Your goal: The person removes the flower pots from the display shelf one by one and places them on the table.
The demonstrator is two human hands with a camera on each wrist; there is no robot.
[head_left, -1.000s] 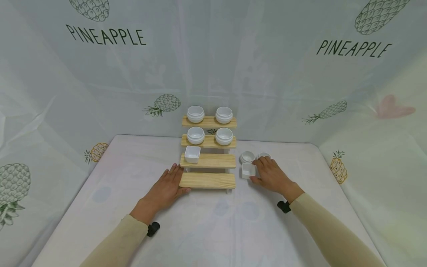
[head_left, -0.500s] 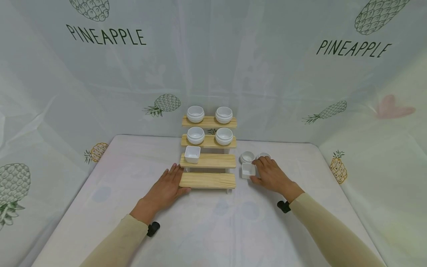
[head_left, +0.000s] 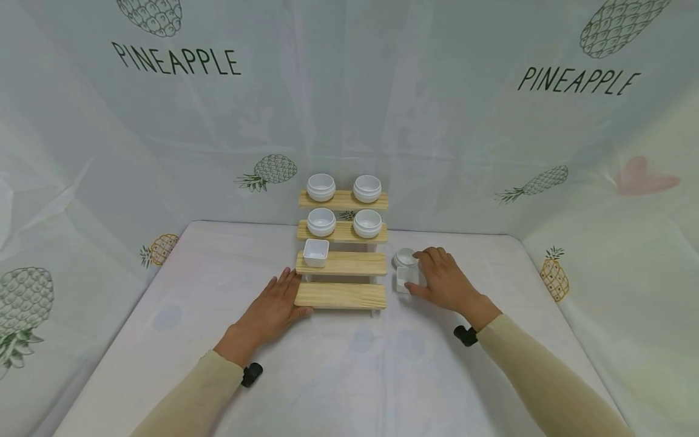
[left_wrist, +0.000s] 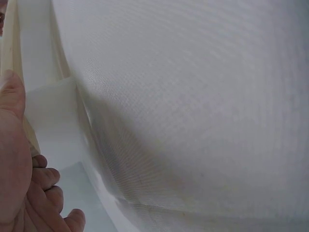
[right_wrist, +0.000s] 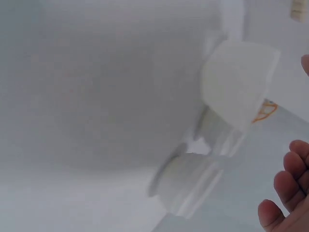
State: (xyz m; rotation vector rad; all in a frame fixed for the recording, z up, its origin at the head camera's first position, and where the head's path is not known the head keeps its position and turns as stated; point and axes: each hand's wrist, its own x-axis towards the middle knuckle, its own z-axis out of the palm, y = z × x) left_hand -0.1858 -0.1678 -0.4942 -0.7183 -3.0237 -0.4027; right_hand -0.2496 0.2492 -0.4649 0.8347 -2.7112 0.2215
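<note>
A wooden tiered stand [head_left: 341, 295] stands mid-table. My left hand [head_left: 267, 312] rests against its lower left end, fingers extended, the thumb by the front edge of the lowest board. In the left wrist view that hand [left_wrist: 24, 169] touches the board's end. Right of the stand, my right hand [head_left: 448, 282] hovers over a white square bowl [head_left: 403, 280], thumb and fingers apart. The right wrist view shows the square bowl [right_wrist: 236, 82] clear of the fingers [right_wrist: 289, 188], beside two white round bowls. One round bowl [head_left: 405, 257] shows behind it in the head view; the hand hides the other.
White round bowls [head_left: 321, 223] stand in pairs on the two upper tiers. Another square bowl [head_left: 315, 252] sits at the left of the tier below. A white pineapple-print cloth [head_left: 437, 152] hangs behind the table [head_left: 338, 376].
My right hand has lifted slightly from around the square bowl and now covers the rear right round bowl in the head view. The left hand has stayed in place.
</note>
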